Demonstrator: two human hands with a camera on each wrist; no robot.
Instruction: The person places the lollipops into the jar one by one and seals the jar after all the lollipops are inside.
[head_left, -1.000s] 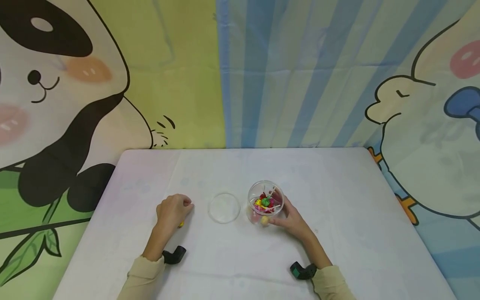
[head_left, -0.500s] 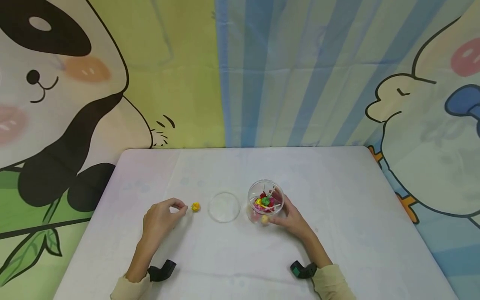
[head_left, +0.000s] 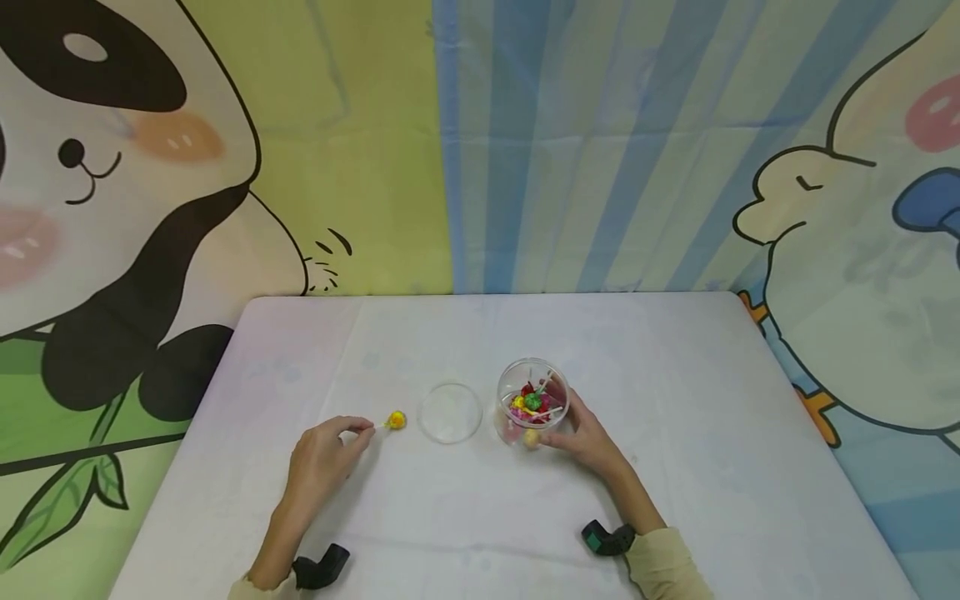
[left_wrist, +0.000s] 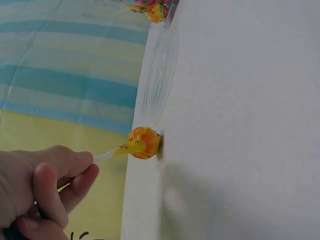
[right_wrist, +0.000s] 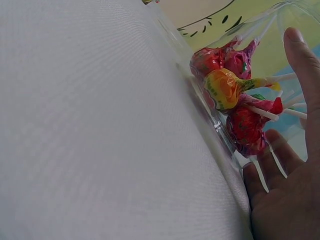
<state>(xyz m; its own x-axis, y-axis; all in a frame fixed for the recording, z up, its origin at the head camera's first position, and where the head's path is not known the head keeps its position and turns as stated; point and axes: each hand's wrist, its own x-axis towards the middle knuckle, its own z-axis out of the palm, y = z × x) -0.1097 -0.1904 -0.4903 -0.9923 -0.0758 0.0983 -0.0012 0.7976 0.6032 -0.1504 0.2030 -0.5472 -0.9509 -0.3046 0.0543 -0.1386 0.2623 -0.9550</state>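
My left hand (head_left: 322, 457) pinches the white stick of a yellow-wrapped lollipop (left_wrist: 144, 143) between thumb and fingers. The candy head points right and sits at the table surface, apart from the clear round lid (head_left: 450, 413) beside it. On the right, my right hand (head_left: 583, 437) grips a clear round jar (head_left: 501, 418) from its right side. The jar stands upright and uncovered. Inside it are several wrapped lollipops (right_wrist: 222, 89) in red, yellow, pink and green, some sticks pointing up. In the right wrist view, the thumb and fingers (right_wrist: 279, 165) curve around the jar wall.
A white cloth-covered table (head_left: 675, 375) lies under everything, its far edge meeting a printed curtain (head_left: 570, 150) with cartoon animals and stripes. The lid lies flat between the left hand's lollipop and the jar. Each wrist wears a black camera (head_left: 321, 567).
My left hand moved left and down, uncovering the yellow lollipop, which now lies farther right and is pinched by its stick. The right hand and jar have stayed in place.
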